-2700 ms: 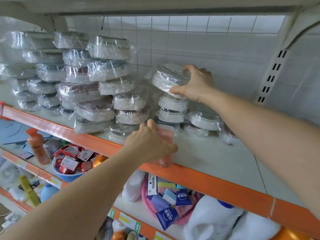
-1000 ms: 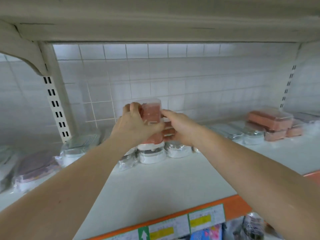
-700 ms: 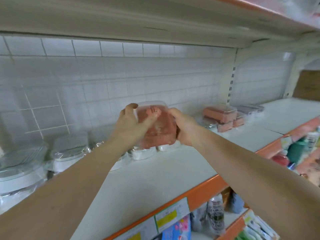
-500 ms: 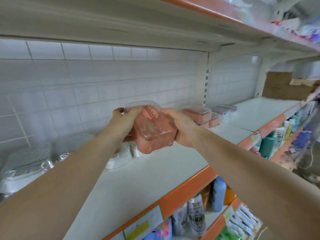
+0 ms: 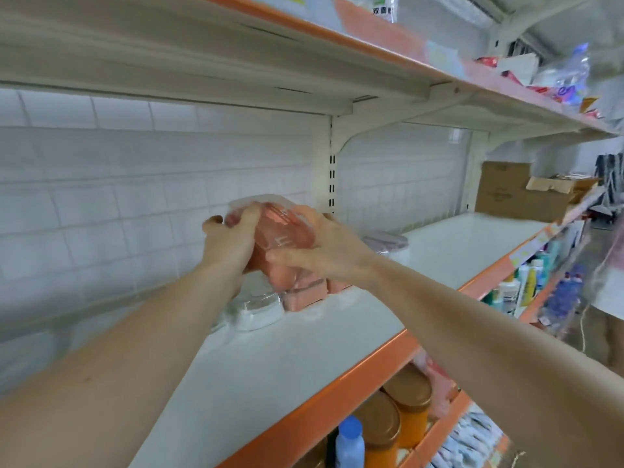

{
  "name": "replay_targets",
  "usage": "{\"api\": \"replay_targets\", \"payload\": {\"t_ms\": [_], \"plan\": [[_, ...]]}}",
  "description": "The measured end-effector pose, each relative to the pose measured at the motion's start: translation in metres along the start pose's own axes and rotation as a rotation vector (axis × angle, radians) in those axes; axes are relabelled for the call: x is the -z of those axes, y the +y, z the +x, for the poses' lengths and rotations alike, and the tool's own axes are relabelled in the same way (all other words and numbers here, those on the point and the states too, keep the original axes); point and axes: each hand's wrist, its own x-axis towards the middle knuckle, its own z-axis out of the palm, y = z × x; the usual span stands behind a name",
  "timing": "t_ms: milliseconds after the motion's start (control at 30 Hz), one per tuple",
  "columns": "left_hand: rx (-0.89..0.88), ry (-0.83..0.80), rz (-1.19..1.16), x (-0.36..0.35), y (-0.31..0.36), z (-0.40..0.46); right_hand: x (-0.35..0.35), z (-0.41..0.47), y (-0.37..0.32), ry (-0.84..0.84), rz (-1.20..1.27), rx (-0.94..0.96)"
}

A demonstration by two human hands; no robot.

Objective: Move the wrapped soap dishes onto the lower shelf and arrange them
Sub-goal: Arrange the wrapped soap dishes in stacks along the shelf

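**shelfwatcher:** So what are the arms doing here? Both reach forward and up from the bottom corners, meeting over the white shelf. The left hand is curled round the left side of a pink wrapped soap dish, thumb over its top edge. The right hand is clamped on the right side, fingers spread across the front and underside. Both hands are closed on that one dish, and it's tilted, held up clear of the shelf.

**tilefan22:** Yep, and the clear lid and wrap are catching the light. What's under the hands?

**shelfwatcher:** Directly below them, on the shelf, a white wrapped dish sits just under the left wrist. Touching it, below the right hand, are more pink wrapped dishes; partly hidden by the held one, so I can't count them. Beyond the right hand there's a purplish wrapped dish on the same shelf.

**tilefan22:** Other stuff?

**shelfwatcher:** Far past the right hand, a cardboard box at the shelf's end. Behind the hands, white tiled wall and a slotted upright. Below the right forearm, on the next level down, orange jars with brown lids and a blue-capped bottle. Above the hands, the upper shelf holds blurry packets.
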Motion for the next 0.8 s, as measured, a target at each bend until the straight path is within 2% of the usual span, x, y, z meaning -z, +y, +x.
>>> {"api": "replay_targets", "payload": {"t_ms": [67, 133, 233, 333, 533, 800], "plan": [[-0.009, -0.043, 0.030, -0.027, -0.003, 0.009, 0.024, 0.017, 0.024, -0.006, 0.029, -0.007], [-0.067, -0.052, 0.158, -0.048, -0.008, 0.015, 0.045, 0.037, 0.046, 0.015, 0.049, -0.037], [-0.183, -0.086, 0.575, -0.067, -0.021, 0.018, 0.073, 0.065, 0.080, 0.095, -0.004, -0.055], [-0.133, -0.161, 0.806, -0.077, -0.033, 0.019, 0.087, 0.088, 0.115, 0.155, -0.060, -0.118], [-0.085, -0.131, 0.922, -0.088, -0.046, 0.031, 0.074, 0.110, 0.158, 0.071, -0.199, -0.186], [-0.074, -0.109, 0.912, -0.087, -0.055, 0.036, 0.023, 0.124, 0.185, -0.105, -0.184, -0.174]]}}
